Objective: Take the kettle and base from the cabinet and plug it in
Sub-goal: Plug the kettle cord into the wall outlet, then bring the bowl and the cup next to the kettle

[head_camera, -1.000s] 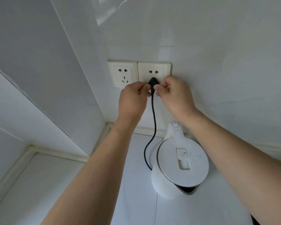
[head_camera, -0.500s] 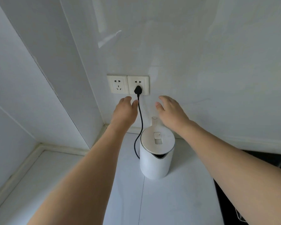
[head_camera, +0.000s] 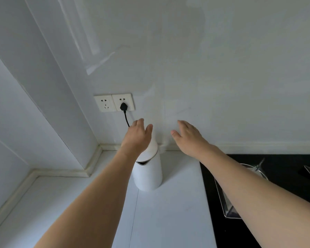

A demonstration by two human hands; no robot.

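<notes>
No words, brand names or numbers can be read anywhere; nothing is printed on the white kettle point(head_camera: 149, 174); nothing is written on the two wall sockets point(head_camera: 114, 102), where only the dark pin holes are seen; the black plug point(head_camera: 123, 106) is left bare of any mark too.

A white kettle point(head_camera: 148, 176) stands on a white counter point(head_camera: 168, 212), a black plug point(head_camera: 123, 106) sits in a white socket point(head_camera: 123, 102), and the hob point(head_camera: 284, 163) looks black.
</notes>
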